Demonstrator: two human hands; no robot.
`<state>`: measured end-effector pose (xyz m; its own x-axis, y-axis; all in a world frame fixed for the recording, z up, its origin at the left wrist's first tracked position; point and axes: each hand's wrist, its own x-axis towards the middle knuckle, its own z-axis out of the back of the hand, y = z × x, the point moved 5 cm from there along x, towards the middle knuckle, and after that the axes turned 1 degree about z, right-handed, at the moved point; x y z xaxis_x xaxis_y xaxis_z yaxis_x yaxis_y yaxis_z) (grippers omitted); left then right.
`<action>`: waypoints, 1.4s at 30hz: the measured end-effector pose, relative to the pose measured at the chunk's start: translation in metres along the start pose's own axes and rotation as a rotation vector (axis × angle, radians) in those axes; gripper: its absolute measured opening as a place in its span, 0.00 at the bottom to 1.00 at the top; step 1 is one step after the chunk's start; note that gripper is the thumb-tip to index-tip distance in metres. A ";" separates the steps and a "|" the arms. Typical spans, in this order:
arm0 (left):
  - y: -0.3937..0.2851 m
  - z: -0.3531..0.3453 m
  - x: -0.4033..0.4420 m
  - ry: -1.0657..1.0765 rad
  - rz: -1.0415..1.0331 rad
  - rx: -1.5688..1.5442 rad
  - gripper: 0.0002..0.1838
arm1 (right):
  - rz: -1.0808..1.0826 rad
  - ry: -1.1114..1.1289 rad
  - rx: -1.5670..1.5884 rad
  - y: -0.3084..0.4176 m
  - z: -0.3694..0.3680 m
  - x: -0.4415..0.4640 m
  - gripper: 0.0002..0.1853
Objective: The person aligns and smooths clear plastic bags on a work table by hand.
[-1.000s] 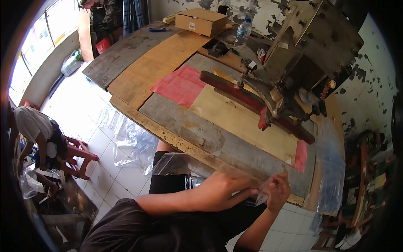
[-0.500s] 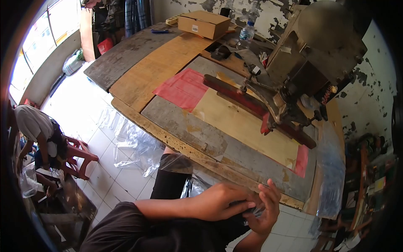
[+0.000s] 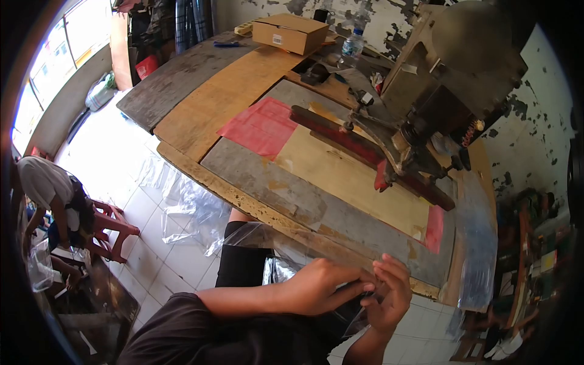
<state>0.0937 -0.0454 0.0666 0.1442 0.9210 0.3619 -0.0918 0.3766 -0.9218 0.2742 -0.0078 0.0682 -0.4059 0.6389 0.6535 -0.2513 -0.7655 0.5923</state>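
Over my lap, my left hand (image 3: 322, 285) is closed with thumb and fingers pinched together on a thin clear plastic sheet (image 3: 292, 242). The sheet trails left from the hands along the table's front edge. My right hand (image 3: 389, 292) meets the left fingertips, its fingers curled and its thumb at the plastic's edge. The exact grip between the fingertips is partly hidden. Beyond the hands, a press machine (image 3: 420, 121) holds a long dark red bar (image 3: 365, 155) over a pale yellow sheet (image 3: 347, 176) with red sheeting (image 3: 261, 126) at its left end.
A cardboard box (image 3: 289, 33) and a water bottle (image 3: 352, 45) stand at the back of the worktable (image 3: 188, 115). Clear plastic (image 3: 188, 207) hangs at the front left, and more plastic sheets (image 3: 477, 255) lie at the right. Another person (image 3: 48, 188) bends beside a red stool (image 3: 112, 228).
The clear plastic sheet has risen and spread along the table's front edge. My right hand has shifted slightly, with its fingers more curled toward the left fingertips. The view has shifted a little.
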 end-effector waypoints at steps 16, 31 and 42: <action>-0.008 0.021 0.024 -0.079 0.016 -0.027 0.08 | 0.046 0.109 0.020 0.009 -0.002 0.048 0.25; -0.001 0.017 0.022 -0.164 -0.087 0.074 0.10 | -0.024 0.041 0.027 0.014 -0.002 0.052 0.18; -0.006 0.017 0.019 -0.202 -0.202 0.266 0.10 | -0.080 0.035 0.023 0.010 -0.005 0.054 0.16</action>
<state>0.0805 -0.0282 0.0814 -0.0089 0.8170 0.5766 -0.3373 0.5403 -0.7709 0.2461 0.0188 0.1067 -0.4163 0.6944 0.5870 -0.2642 -0.7101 0.6527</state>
